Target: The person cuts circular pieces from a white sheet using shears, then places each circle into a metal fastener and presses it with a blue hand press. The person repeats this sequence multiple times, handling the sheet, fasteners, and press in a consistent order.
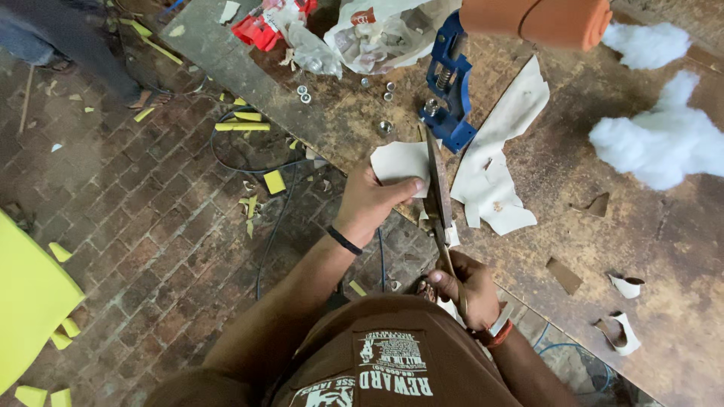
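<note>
My left hand (371, 197) pinches a small cream-coloured piece of material (400, 160) at the edge of the wooden workbench (664, 249), thumb on top. My right hand (469, 286) grips the handles of a large pair of metal scissors (438, 188). The blades point away from me and run along the right edge of the piece. A black band circles my left wrist and a red and white one my right wrist.
A larger cream offcut (498, 151) lies right of the scissors. A blue hand press (450, 83), small metal fittings (305, 93), plastic bags (377, 34), an orange foam roll (543, 19) and white stuffing (664, 139) sit on the bench. Yellow foam scraps (241, 126) and a cable lie on the brick floor.
</note>
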{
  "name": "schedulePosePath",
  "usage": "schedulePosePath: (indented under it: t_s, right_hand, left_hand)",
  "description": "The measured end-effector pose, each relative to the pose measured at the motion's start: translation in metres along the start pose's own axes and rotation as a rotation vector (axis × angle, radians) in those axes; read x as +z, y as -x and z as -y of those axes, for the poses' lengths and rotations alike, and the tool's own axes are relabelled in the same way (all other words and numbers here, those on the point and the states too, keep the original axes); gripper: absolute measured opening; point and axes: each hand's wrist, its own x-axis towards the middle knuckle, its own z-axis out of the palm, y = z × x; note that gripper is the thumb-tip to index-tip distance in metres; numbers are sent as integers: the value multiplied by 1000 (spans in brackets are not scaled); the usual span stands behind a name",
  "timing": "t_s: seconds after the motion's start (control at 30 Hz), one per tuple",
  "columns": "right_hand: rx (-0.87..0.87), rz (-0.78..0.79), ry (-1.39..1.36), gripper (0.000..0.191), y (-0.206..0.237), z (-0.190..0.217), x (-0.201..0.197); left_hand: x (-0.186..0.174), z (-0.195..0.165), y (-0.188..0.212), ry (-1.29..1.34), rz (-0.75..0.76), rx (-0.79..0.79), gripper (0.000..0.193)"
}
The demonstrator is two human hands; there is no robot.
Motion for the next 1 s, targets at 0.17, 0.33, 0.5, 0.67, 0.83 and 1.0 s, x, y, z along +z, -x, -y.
schedulePosePath:
  t_s: [0.17,0.33,0.5,0.67,0.83,1.0]
  right_hand:
    - [135,-46,207,42,2,3,-6]
    - [144,-53,250,41,7,4,-11]
    - [55,-67,278,45,10,-3,-10]
    - [-139,-16,149,48,9,-6,-12]
    - [-157,6,77,46,9,-2,-12]
    - [22,-47,112,41,13,2,-10]
  left_hand:
    - [-11,6,-6,51,-42,-151,25]
    - [-12,13,-10,215,-192,-215,24]
    - [7,21,-11,388,-250,-89,27]
    - [16,23,-3,196,-273,-31,24]
    - [19,22,6,50,-226,-48,20]
    - [11,19,5,70,-165,-45,23]
